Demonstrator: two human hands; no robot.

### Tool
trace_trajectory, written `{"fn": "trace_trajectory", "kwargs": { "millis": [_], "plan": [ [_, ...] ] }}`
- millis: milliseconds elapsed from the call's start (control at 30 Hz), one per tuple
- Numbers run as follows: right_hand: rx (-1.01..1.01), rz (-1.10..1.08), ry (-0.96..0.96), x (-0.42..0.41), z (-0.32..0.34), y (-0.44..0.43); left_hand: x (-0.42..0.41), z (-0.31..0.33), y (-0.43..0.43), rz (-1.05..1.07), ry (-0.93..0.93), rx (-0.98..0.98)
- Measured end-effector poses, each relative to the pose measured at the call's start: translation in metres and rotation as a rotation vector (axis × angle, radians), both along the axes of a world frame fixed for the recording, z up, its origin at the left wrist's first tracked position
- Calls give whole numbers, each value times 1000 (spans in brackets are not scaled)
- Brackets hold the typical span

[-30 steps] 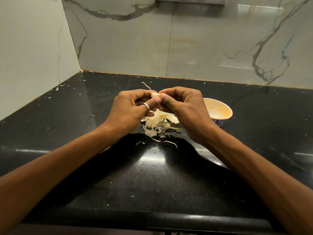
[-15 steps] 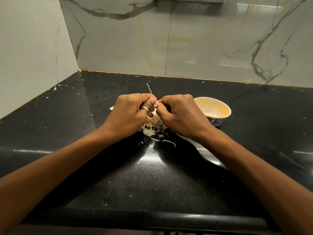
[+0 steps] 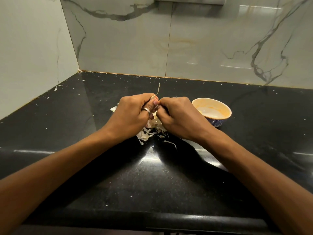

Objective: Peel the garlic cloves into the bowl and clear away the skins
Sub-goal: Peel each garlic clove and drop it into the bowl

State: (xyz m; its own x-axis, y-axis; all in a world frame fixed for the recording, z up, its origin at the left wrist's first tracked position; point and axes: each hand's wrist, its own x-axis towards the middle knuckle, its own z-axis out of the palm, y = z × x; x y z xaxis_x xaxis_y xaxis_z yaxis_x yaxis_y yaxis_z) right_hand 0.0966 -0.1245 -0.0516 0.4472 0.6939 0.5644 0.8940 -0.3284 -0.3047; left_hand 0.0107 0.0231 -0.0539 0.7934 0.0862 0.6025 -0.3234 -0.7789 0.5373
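My left hand (image 3: pixel 133 112), with a ring on the thumb, and my right hand (image 3: pixel 176 114) meet fingertip to fingertip above the black counter. Between them they pinch a small pale garlic clove (image 3: pixel 153 97), mostly hidden by the fingers; a thin strand of skin sticks up from it. Under the hands lies a pile of garlic skins (image 3: pixel 149 131). An orange-lined bowl (image 3: pixel 211 110) with a dark blue outside stands just right of my right hand, with a pale piece inside.
Small white skin flecks are scattered over the black counter (image 3: pixel 84 116), thickest near the left wall. Marble-look walls close off the back and the left. The counter's rounded front edge (image 3: pixel 152 219) runs along the bottom.
Both hands have curled tighter around the clove and dropped slightly toward the skin pile. The skin strand now stands up above the fingers.
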Motion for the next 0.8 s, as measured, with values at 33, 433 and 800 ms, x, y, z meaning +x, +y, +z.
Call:
{"fn": "trace_trajectory", "kwargs": {
  "millis": [33,433,800],
  "plan": [
    [-8,2,3,-1,0,0,0,0,0,-1,-11,3],
    [-13,-8,-61,-4,-2,-1,-2,1,1,-73,40,-51],
    [-25,-57,-35,-5,-4,-2,-2,-1,4,-132,60,17]
  ]
}}
